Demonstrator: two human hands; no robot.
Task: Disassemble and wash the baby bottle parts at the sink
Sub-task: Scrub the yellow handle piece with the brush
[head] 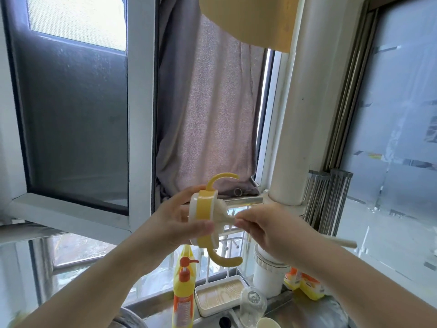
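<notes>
Left hand [176, 220] grips the yellow-and-white handled bottle collar [204, 217] at frame centre. Right hand [264, 229] pinches its pale straw stem [228, 218]. A clear domed cap [252, 304] stands at lower right.

The yellow-and-white smooth plastic bottle collar with curved handles [205, 209] looks glossy; the grey hanging cloth [208, 110] is nubbly and matt; the yellow plastic dish-soap bottle [184, 290] shines; the white tray [218, 298] shows a pale wood-grain floor; the clear plastic dome cap [252, 304] is glassy.
</notes>
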